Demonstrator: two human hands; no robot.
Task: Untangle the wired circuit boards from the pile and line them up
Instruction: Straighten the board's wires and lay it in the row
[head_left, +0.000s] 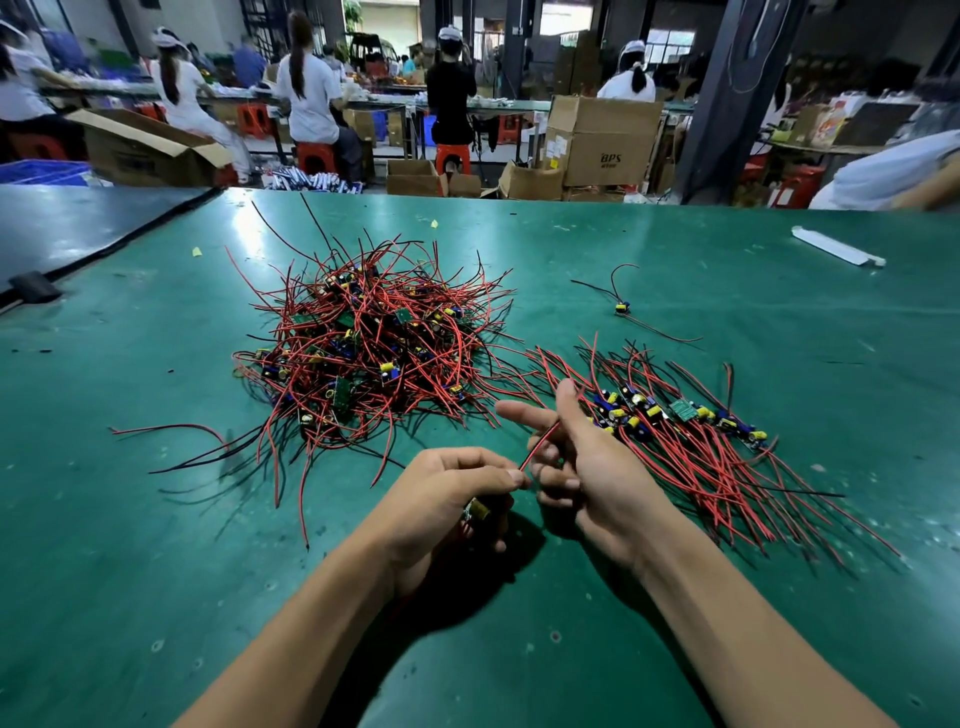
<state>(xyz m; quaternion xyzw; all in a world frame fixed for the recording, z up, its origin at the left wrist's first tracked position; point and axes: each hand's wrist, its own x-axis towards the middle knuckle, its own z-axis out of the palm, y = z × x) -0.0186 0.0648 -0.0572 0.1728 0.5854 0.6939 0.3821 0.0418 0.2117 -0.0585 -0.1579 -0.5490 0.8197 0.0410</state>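
Note:
A tangled pile of small circuit boards (363, 343) with red and black wires lies on the green table (156, 519), ahead and left of my hands. To the right, a row of boards (675, 413) lies side by side, wires trailing toward me. My left hand (447, 499) is closed on one small board (478, 510) and pinches its red wire (540, 444). My right hand (587, 462) holds the same wire between thumb and fingers, forefinger stretched out to the left.
One loose board (622, 307) with wires lies alone at the back right. A white plastic strip (836, 247) rests near the far right edge. A dark mat (78, 228) covers the far left. Beyond the table, people sit at benches among cardboard boxes (602, 140).

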